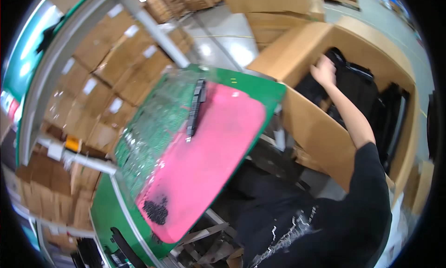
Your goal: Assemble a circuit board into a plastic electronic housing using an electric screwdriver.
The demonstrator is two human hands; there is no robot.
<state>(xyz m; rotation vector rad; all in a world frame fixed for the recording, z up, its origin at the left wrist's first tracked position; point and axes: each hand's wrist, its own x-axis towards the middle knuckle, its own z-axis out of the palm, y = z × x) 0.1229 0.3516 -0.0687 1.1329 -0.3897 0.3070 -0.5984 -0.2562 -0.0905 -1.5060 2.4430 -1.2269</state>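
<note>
Inside the open box (316, 135), the right hand (324, 73) is at the black parts (357, 89); blur leaves me unable to tell whether its fingers grip one, and the left hand is out of view. The parts look light, stiff and perhaps slippery, so an edge seems the surest hold. The green counter (104, 212) carries a pink mat (218, 138), a black strip (196, 108) and dark bits (155, 211); cartons (111, 64) stand beyond.

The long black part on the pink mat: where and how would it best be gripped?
Probably pinch the long black part mid-length, across its narrow width, coming from above and the picture's right: it lies lengthwise, with bare pink mat on that side and crinkled clear plastic to its left.
</note>
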